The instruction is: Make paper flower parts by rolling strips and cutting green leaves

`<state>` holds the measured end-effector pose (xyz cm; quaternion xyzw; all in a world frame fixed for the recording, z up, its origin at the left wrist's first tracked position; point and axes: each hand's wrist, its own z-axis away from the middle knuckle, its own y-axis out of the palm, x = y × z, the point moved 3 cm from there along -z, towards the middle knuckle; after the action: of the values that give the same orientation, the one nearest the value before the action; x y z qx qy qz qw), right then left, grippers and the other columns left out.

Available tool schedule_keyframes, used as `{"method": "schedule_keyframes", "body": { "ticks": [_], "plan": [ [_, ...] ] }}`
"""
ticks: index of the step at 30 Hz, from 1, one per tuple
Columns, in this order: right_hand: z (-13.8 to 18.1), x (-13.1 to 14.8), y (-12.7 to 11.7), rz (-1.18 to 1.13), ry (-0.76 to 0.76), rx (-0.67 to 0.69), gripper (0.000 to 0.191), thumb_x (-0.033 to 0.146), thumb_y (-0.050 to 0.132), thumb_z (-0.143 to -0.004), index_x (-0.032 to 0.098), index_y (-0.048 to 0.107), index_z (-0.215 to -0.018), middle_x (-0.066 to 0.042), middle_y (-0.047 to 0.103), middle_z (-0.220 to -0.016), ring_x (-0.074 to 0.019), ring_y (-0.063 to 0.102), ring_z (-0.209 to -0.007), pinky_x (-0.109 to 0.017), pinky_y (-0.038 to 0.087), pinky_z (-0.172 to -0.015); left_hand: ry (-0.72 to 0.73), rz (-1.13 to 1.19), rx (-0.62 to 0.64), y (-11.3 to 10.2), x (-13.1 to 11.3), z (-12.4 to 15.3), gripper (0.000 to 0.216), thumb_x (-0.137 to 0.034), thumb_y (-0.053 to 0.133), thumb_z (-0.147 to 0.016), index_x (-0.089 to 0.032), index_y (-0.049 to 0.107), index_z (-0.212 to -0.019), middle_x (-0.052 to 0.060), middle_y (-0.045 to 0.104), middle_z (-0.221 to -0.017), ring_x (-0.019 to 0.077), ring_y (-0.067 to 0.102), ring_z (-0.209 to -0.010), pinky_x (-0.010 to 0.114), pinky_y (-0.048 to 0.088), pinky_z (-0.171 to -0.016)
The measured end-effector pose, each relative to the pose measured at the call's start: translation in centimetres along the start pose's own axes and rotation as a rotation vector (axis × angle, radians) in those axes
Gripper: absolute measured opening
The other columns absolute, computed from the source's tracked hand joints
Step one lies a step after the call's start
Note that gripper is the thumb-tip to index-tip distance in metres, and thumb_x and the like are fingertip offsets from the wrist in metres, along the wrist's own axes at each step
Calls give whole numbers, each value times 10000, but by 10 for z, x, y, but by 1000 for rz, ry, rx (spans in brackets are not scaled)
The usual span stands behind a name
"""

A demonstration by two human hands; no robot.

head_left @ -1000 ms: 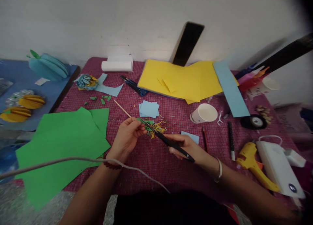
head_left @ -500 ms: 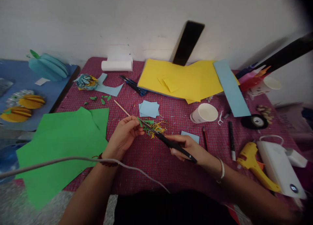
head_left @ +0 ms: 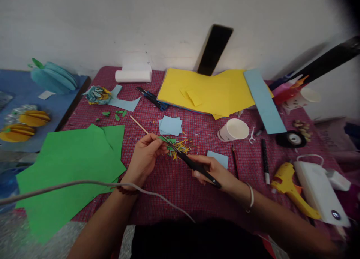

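Note:
My right hand (head_left: 209, 169) is closed around the black handles of a pair of scissors (head_left: 187, 159), whose blades point up and left to my left hand (head_left: 147, 154). The fingers of my left hand pinch a small piece of green paper (head_left: 161, 138) at the blade tips. A thin wooden stick (head_left: 137, 124) reaches out just beyond my left fingertips; whether they touch it is unclear. Under the blades lies a heap of yellow, green and blue paper clippings (head_left: 184, 145). Light blue paper squares (head_left: 170, 125) sit right behind it.
Green sheets (head_left: 75, 157) cover the left side, with small green leaf cutouts (head_left: 117, 117) behind. At the back are yellow sheets (head_left: 233, 92) and a utility knife (head_left: 153, 99). A paper cup (head_left: 234, 130) and yellow glue gun (head_left: 292, 189) stand right. A cable (head_left: 92, 182) crosses the foreground.
My right hand and the scissors have shifted slightly left and down. My left hand stays at the same spot, still pinching the green paper. The whole view has moved a little.

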<state>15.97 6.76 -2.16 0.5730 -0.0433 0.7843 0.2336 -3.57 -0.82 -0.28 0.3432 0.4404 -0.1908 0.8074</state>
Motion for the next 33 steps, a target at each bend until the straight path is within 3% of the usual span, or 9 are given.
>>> {"method": "schedule_keyframes", "body": {
  "ticks": [17, 33],
  "plan": [
    [0, 2, 4, -13, 5, 19, 628, 386, 726, -763, 177, 532, -1322, 32, 506, -677, -59, 388, -505, -207, 304, -461, -35, 4, -9, 3, 1, 1, 195, -204, 752, -580, -145, 571, -621, -23, 603, -540, 96, 564, -490, 224, 525, -499],
    [1, 2, 5, -9, 1, -28, 610, 364, 726, -746, 180, 558, -1303, 54, 455, -599, -62, 346, -482, -205, 274, -439, -99, 26, 60, 4, 8, 2, 202, -207, 750, -603, -155, 565, -666, -20, 618, -540, 103, 573, -471, 234, 535, -485]
  ]
}}
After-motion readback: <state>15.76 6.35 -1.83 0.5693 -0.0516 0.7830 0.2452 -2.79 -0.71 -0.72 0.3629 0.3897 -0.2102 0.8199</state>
